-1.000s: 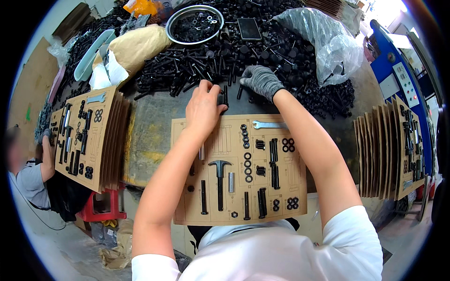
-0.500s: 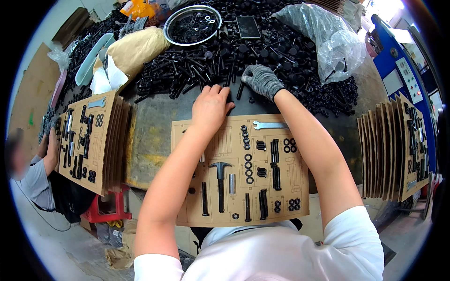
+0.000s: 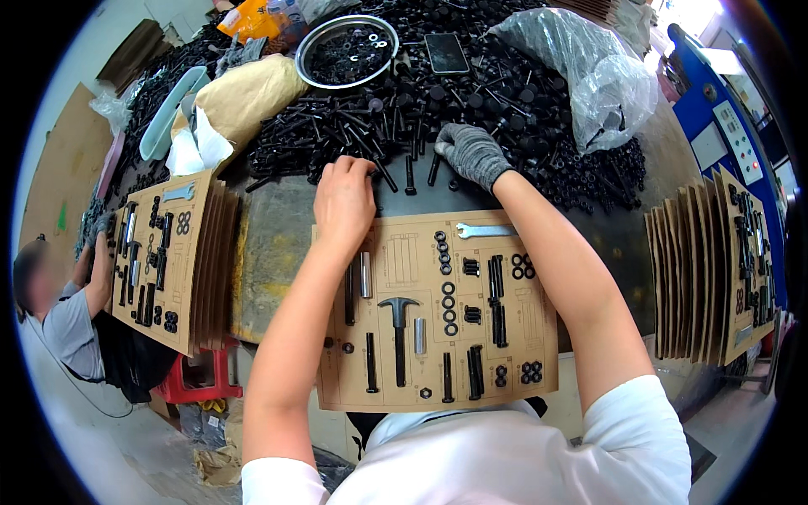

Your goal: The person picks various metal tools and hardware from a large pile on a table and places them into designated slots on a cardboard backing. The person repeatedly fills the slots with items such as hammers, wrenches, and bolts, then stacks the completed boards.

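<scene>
My bare left hand (image 3: 344, 204) is at the front edge of a heap of black bolts (image 3: 337, 126), its fingers curled together; whatever they hold is hidden. My right hand (image 3: 474, 156), in a grey knit glove, is closed at the heap's edge, its fingertips around the upper end of a black bolt (image 3: 433, 171). Another bolt (image 3: 410, 175) lies between my hands, apart from both. Below my forearms is a brown cardboard sheet (image 3: 396, 349) with fastened parts: a T-shaped black tool (image 3: 399, 337), a wrench (image 3: 486, 230), silver tubes, bolts, nuts and washers.
Stacks of similar cardboard sheets stand left (image 3: 206, 278) and right (image 3: 682, 278). A round metal tray (image 3: 301, 63) of small parts, a phone (image 3: 446, 53), a paper sack (image 3: 248, 105) and a clear plastic bag (image 3: 606, 80) rest around the heap. Another person (image 3: 67, 324) works at far left.
My left hand has drawn left and slightly toward me, uncovering the bolt between my hands and the tubes at the sheet's left. My right hand has stayed nearly still.
</scene>
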A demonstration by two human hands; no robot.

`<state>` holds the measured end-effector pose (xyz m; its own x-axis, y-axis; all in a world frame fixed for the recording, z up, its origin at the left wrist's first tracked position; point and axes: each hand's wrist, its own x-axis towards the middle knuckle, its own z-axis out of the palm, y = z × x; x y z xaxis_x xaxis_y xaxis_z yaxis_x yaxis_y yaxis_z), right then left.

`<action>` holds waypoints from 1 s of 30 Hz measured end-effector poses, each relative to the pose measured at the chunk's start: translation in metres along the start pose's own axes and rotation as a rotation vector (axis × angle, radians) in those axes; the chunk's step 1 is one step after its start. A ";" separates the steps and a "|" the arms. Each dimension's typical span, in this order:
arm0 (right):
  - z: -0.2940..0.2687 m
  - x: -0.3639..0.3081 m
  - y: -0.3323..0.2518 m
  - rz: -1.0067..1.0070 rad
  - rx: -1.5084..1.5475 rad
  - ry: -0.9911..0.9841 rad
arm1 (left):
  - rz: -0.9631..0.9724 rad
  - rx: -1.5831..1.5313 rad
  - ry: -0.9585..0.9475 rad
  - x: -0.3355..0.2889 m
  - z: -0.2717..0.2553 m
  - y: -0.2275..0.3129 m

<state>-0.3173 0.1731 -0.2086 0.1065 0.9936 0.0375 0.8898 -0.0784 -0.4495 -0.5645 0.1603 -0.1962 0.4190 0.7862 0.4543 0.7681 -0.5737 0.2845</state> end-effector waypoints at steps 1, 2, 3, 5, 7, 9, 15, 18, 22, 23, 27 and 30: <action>-0.004 0.002 -0.002 0.019 -0.004 -0.028 | -0.042 -0.008 -0.043 0.002 0.000 0.000; -0.005 0.002 -0.001 0.027 -0.007 -0.038 | -0.057 0.026 -0.071 0.003 0.002 0.004; -0.005 0.001 0.001 0.035 -0.010 -0.047 | -0.072 0.060 -0.100 0.006 0.007 0.010; -0.006 -0.001 0.003 0.032 -0.015 -0.044 | -0.113 0.116 -0.137 0.011 0.013 0.017; -0.004 -0.002 0.001 0.018 0.018 -0.040 | -0.164 0.095 -0.175 0.013 0.013 0.014; -0.002 -0.002 0.006 0.021 0.022 -0.022 | -0.154 0.062 -0.217 0.016 0.007 0.019; -0.011 -0.005 0.014 0.004 0.007 -0.028 | 0.181 -0.080 -0.170 -0.002 0.005 0.045; -0.004 -0.007 0.016 -0.003 0.016 -0.029 | 0.261 0.014 -0.195 -0.007 0.015 0.049; -0.004 0.006 0.014 -0.057 0.073 -0.010 | 0.318 0.077 -0.163 -0.002 0.017 0.039; -0.004 0.006 0.016 -0.060 0.152 -0.007 | 0.303 0.060 -0.164 -0.005 0.007 0.040; -0.029 -0.024 0.002 -0.114 0.324 0.008 | 0.351 -0.023 -0.204 -0.039 -0.042 0.059; -0.023 -0.054 -0.040 -0.299 0.272 -0.067 | 0.381 -0.004 -0.264 -0.079 -0.059 0.062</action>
<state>-0.3484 0.1206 -0.1723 -0.1761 0.9731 0.1486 0.7265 0.2303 -0.6474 -0.5789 0.0492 -0.1649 0.7801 0.5508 0.2969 0.5343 -0.8333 0.1421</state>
